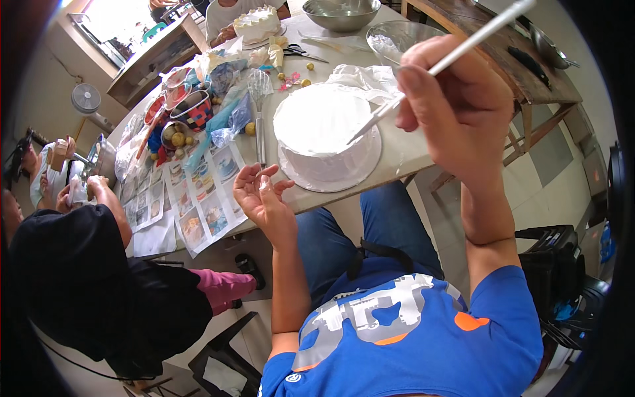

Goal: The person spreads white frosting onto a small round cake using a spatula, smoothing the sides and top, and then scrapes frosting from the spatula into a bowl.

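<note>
A round cake covered in white icing (322, 121) sits on a white round board (369, 154) near the table's front edge. My right hand (459, 99) holds a long, thin white-handled tool (481, 37), perhaps a brush or palette knife; its tip lies at the right side of the cake's top rim. Whether the tip touches the icing I cannot tell. My left hand (265, 198) is at the table edge, left of the cake, fingers curled and apart, with nothing held. Just beyond its fingers lies a wire whisk (259, 119) with a metal handle.
Printed picture sheets (198, 198), piping bags, baskets (191, 109) and gold balls crowd the left. Beyond the cake are crumpled white cloth or paper (364, 77), scissors (302, 51), metal bowl (341, 15) and glass bowl (402, 37). Co-workers stand left; another sits opposite by an iced cake (257, 25).
</note>
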The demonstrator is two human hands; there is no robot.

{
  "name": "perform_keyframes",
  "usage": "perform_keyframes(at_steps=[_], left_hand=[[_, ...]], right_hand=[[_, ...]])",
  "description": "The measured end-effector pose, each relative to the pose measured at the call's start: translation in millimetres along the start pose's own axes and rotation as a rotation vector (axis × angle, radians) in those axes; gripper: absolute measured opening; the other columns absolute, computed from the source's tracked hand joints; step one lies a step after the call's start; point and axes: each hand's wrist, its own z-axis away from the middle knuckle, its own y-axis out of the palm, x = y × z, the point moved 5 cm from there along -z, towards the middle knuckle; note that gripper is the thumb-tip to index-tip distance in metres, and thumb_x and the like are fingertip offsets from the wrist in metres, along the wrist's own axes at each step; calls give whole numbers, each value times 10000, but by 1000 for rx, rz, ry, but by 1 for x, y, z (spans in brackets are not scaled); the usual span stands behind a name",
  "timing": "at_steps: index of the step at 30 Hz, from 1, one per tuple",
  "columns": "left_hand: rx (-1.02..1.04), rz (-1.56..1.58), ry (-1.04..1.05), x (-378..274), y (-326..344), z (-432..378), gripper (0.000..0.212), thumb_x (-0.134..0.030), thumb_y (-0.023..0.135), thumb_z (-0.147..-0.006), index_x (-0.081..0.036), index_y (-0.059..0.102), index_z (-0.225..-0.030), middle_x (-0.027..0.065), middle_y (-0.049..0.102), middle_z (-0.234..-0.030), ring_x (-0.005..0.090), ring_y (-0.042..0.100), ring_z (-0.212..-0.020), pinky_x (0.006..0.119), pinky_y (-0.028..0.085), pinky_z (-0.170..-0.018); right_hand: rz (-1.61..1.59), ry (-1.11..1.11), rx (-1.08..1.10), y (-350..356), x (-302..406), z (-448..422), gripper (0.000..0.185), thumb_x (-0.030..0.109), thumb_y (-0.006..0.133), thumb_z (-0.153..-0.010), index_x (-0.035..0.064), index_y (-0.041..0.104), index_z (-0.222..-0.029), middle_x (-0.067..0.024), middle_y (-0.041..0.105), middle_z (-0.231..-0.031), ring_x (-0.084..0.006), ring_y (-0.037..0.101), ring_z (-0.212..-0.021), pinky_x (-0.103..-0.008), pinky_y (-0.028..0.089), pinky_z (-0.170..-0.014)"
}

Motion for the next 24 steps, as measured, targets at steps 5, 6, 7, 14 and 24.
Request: perform_keyframes(at_steps=[5, 6, 7, 14, 24], left_hand=[[14, 7, -17, 0, -1, -1, 323, -9, 431, -939, -28, 364, -1255, 109, 455, -1160, 201, 563, -1016, 296, 574, -645], [16, 8, -17, 1, 0, -1, 326, -7, 432, -937, -26, 363, -1255, 112, 454, -1161, 203, 565, -1014, 296, 577, -644], [13, 4, -17, 1, -1, -1, 328, -3, 431, -935, -24, 362, -1255, 114, 454, -1163, 205, 566, -1013, 297, 579, -644], [-14, 17, -5, 0, 1, 0, 290, -16, 456, -939, -14, 404, -1224, 106, 484, -1135, 206, 584, -993, 292, 571, -633], [0, 36, 6, -3, 0, -1, 296, -19, 447, -937, -16, 393, -1228, 108, 476, -1139, 210, 580, -1000, 295, 572, -636]], right_hand=[[116, 10, 84, 1, -9, 35, 71, 22, 679, -836, 10, 609, -826, -19, 589, -630, -39, 552, -530, -188, 406, -461], [108, 20, 89, 4, -13, 46, 79, 17, 685, -829, 11, 606, -826, -34, 595, -665, -51, 557, -538, -195, 408, -459], [97, 33, 95, 8, -19, 56, 88, 13, 692, -821, 13, 604, -825, -50, 601, -700, -62, 562, -545, -202, 410, -457], [226, -82, 116, 27, -36, 78, 149, 14, 721, -796, 31, 574, -801, -77, 606, -748, -115, 597, -566, -240, 458, -455], [199, 16, -3, 20, -15, 18, 86, 22, 673, -850, -10, 592, -849, -41, 588, -702, -57, 544, -504, -182, 403, -446]])
